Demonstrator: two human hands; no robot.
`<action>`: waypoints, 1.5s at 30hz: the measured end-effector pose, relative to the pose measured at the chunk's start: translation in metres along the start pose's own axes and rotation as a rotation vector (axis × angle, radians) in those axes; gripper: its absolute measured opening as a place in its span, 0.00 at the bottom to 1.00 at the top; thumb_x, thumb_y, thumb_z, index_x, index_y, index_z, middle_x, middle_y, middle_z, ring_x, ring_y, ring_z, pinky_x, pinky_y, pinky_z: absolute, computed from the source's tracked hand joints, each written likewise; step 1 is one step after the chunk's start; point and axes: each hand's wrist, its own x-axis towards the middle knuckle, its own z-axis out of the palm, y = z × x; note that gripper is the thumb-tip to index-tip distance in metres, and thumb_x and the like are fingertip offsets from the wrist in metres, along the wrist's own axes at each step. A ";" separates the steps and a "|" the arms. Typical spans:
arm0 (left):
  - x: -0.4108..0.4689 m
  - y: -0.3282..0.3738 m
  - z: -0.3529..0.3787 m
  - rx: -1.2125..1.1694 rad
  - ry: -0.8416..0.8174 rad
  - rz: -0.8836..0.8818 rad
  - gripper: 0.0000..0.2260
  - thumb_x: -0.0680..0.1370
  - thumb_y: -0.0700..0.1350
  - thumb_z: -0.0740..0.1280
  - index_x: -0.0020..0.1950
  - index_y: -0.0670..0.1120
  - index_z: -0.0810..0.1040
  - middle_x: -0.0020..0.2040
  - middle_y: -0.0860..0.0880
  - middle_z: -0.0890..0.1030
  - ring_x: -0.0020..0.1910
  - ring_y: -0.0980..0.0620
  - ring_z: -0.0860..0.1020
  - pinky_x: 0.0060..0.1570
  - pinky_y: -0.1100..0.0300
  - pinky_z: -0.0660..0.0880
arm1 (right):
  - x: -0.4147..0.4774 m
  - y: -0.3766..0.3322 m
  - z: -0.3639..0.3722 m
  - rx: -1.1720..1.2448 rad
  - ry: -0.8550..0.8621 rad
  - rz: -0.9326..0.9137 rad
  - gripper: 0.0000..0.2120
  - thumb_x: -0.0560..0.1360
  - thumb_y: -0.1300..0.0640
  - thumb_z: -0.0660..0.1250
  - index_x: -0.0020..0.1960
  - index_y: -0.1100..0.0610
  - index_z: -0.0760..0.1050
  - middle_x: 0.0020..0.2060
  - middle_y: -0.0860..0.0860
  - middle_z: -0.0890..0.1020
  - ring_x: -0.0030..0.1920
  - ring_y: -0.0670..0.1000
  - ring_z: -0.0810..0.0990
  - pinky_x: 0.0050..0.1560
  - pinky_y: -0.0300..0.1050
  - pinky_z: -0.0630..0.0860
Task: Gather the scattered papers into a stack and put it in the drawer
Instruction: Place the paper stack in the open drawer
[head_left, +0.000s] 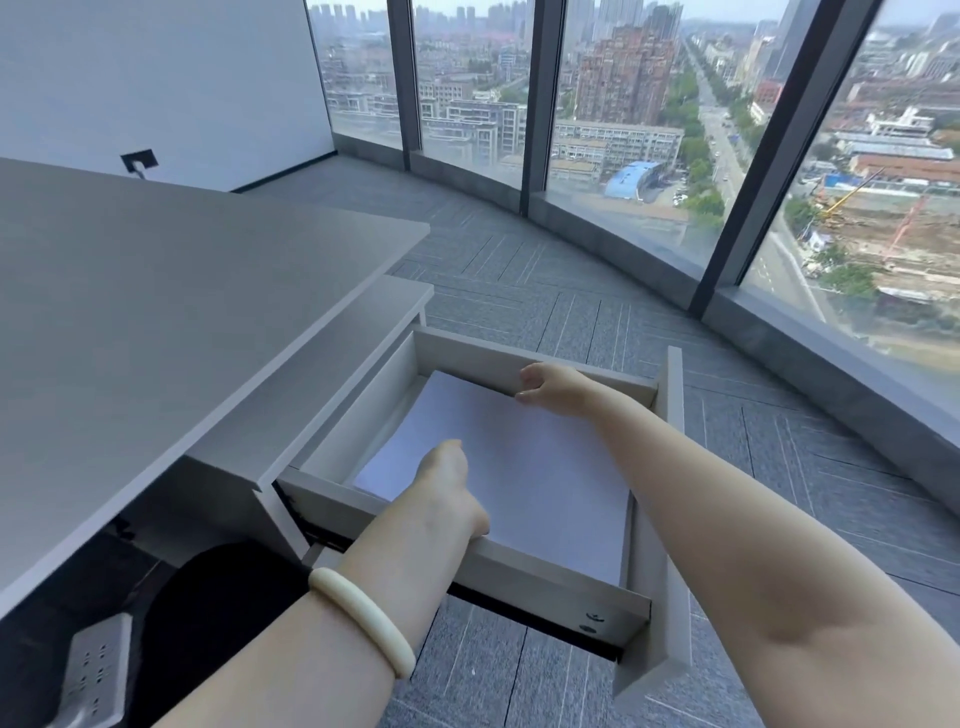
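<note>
A stack of white papers (524, 467) lies flat inside the open grey drawer (550, 582), which is pulled out from the cabinet under the desk. My left hand (452, 483) reaches over the drawer's near wall. It holds the stack's near edge, with its fingers curled down out of sight. On the left wrist is a pale bangle. My right hand (548, 387) is at the far edge of the stack beside the drawer's far wall, where curled fingers and thumb pinch the papers.
The grey desk top (156, 312) spreads to the left, above the cabinet top (332, 364). A black chair seat (208, 613) and a power strip (93, 675) are at the lower left. Grey carpet runs to curved floor-to-ceiling windows (623, 130).
</note>
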 end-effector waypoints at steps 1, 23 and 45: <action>-0.005 -0.001 0.001 0.013 -0.014 0.025 0.28 0.79 0.52 0.59 0.77 0.49 0.56 0.78 0.46 0.54 0.77 0.43 0.55 0.75 0.47 0.53 | -0.003 0.001 -0.003 0.015 0.002 -0.001 0.21 0.77 0.56 0.65 0.69 0.58 0.69 0.66 0.54 0.75 0.65 0.53 0.73 0.63 0.41 0.68; -0.040 -0.106 0.057 1.464 -0.267 0.790 0.47 0.73 0.58 0.68 0.78 0.45 0.40 0.79 0.44 0.42 0.78 0.47 0.44 0.75 0.53 0.50 | -0.095 0.095 -0.075 0.840 0.151 0.253 0.33 0.79 0.40 0.54 0.74 0.61 0.59 0.72 0.57 0.66 0.68 0.61 0.69 0.56 0.50 0.76; -0.004 0.034 -0.070 1.711 0.447 0.987 0.40 0.77 0.55 0.63 0.78 0.49 0.38 0.78 0.43 0.37 0.77 0.42 0.37 0.74 0.46 0.38 | -0.013 -0.057 0.038 1.125 -0.220 0.174 0.39 0.74 0.34 0.57 0.78 0.51 0.50 0.78 0.50 0.51 0.76 0.61 0.55 0.40 0.58 0.82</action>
